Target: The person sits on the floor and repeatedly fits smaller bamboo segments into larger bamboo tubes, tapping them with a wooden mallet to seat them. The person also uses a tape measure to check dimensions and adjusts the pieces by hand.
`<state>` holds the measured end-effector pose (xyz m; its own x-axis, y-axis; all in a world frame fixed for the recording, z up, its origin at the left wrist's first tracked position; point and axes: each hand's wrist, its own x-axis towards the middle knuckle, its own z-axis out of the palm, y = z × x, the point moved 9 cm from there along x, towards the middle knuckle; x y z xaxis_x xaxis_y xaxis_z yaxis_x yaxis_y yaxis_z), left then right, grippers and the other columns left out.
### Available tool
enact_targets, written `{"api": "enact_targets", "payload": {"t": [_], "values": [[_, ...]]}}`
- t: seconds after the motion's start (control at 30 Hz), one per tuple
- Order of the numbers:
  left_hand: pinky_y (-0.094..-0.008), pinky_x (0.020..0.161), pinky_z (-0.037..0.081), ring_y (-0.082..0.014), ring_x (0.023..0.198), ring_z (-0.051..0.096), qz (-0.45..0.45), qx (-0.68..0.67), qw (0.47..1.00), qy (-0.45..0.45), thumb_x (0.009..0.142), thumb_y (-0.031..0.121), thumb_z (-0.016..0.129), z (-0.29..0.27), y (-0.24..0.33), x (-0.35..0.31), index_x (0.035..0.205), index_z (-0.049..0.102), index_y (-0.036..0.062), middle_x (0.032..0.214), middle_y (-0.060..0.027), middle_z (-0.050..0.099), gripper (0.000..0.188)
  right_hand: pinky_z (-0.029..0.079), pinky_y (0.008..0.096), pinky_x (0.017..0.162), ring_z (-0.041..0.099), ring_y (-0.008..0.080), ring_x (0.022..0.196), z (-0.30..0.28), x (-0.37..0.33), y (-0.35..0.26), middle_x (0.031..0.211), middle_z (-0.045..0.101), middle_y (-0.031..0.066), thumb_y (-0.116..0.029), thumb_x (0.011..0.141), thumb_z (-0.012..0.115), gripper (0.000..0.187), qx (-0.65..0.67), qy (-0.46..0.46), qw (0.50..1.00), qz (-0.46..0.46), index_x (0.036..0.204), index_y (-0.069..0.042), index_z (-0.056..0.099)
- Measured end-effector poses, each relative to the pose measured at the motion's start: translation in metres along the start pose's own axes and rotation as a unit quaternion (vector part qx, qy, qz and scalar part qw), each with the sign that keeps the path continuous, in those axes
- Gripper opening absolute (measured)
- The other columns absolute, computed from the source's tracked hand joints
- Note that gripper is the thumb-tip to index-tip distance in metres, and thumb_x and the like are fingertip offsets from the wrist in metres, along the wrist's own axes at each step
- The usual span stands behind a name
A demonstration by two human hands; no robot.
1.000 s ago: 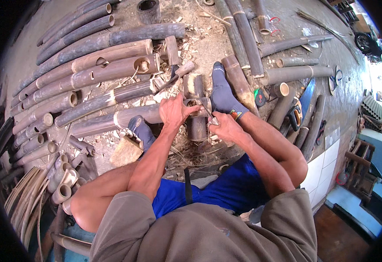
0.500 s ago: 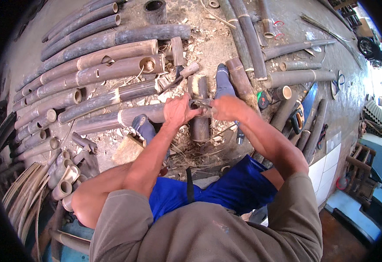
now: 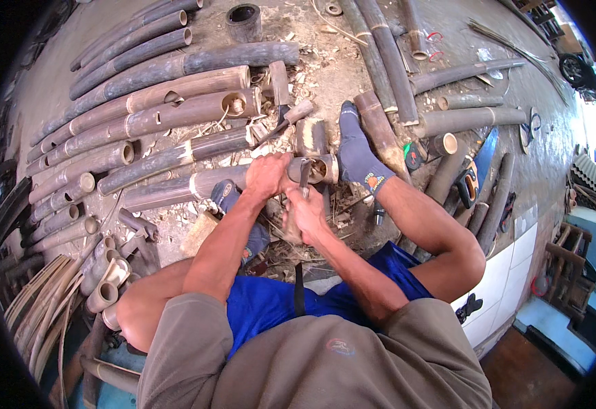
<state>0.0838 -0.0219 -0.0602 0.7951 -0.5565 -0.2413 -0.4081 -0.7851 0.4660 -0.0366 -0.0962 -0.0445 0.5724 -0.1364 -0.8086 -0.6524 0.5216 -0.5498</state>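
Note:
A long bamboo pole (image 3: 175,193) lies crosswise in front of me, with a hole cut in its upper side near the right end. My left hand (image 3: 268,175) is closed over the pole just left of that hole. Close beside it, my right hand (image 3: 307,215) grips a hand tool with a narrow metal blade (image 3: 304,172). The blade points away from me and reaches the hole's left edge; its handle is mostly hidden in my fist. Under the pole sits a short, thick bamboo piece (image 3: 311,135).
Wood chips litter the floor around my socked feet. A hatchet-like tool (image 3: 298,113) lies beyond the pole. Several bamboo poles (image 3: 168,112) lie at the far left. On the right are a handsaw (image 3: 471,180), a tape measure (image 3: 412,155) and more bamboo (image 3: 475,123).
My right hand has moved from the pole's right end to the near side, left of the hole, turning the blade away from me. My left hand has shifted slightly left along the pole.

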Motion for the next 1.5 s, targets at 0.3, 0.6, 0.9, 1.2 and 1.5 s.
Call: {"api": "enact_targets", "payload": {"t": [0.3,0.6,0.9,1.2,1.5], "values": [[-0.0463,0.083,0.059,-0.0355,0.099,0.073,0.007,0.018,1.000,0.009,0.083,0.040,0.076,0.001,-0.004,0.000,0.116,0.069,0.0082,0.108,-0.0158,0.074,0.046,0.052,0.0370,0.055,0.060,0.0204,0.062,0.011,0.047,0.005,0.076,0.058,0.0033,-0.028,0.100,0.066,0.018,0.285,-0.052,0.957,0.034,0.098,-0.012,0.058],[-0.0469,0.096,0.055,-0.0378,0.109,0.070,-0.028,-0.002,0.999,-0.044,0.063,0.070,0.086,-0.013,0.014,-0.002,0.119,0.068,0.0049,0.112,-0.0182,0.073,0.087,0.056,0.0367,0.067,0.066,0.0233,0.073,-0.098,-0.045,-0.038,0.100,0.069,0.0112,-0.027,0.092,0.072,0.067,-0.254,-0.059,0.953,-0.153,0.150,-0.007,0.045],[-0.0446,0.096,0.051,-0.0342,0.109,0.065,0.190,-0.327,0.916,0.135,0.093,0.060,0.066,-0.113,0.112,0.027,0.124,0.069,0.0022,0.116,-0.0188,0.070,0.066,0.056,0.0365,0.081,0.069,0.0245,0.090,-0.041,-0.055,-0.204,0.112,0.070,0.0110,-0.023,0.088,0.072,0.070,-0.563,-0.190,0.763,-0.253,0.149,0.000,0.047],[-0.0417,0.060,0.048,-0.0239,0.062,0.060,-0.099,-0.537,0.829,0.117,0.101,0.081,0.025,-0.106,0.087,0.070,0.080,0.065,-0.0041,0.063,-0.0117,0.059,0.096,0.053,0.0276,0.078,0.064,0.0135,0.087,0.021,0.006,-0.289,0.100,0.068,0.0094,-0.035,0.087,0.084,0.060,-0.224,-0.035,0.868,-0.442,0.125,0.006,0.062],[-0.0325,0.050,0.046,-0.0169,0.053,0.056,-0.191,-0.749,0.559,0.299,0.106,0.074,0.025,0.002,0.034,0.042,0.096,0.057,0.0036,0.069,-0.0040,0.055,0.078,0.050,0.0276,0.066,0.060,0.0121,0.073,0.117,0.130,-0.160,0.079,0.066,0.0029,-0.025,0.083,0.078,0.039,-0.431,-0.262,0.839,-0.203,0.111,0.001,0.069]]}}
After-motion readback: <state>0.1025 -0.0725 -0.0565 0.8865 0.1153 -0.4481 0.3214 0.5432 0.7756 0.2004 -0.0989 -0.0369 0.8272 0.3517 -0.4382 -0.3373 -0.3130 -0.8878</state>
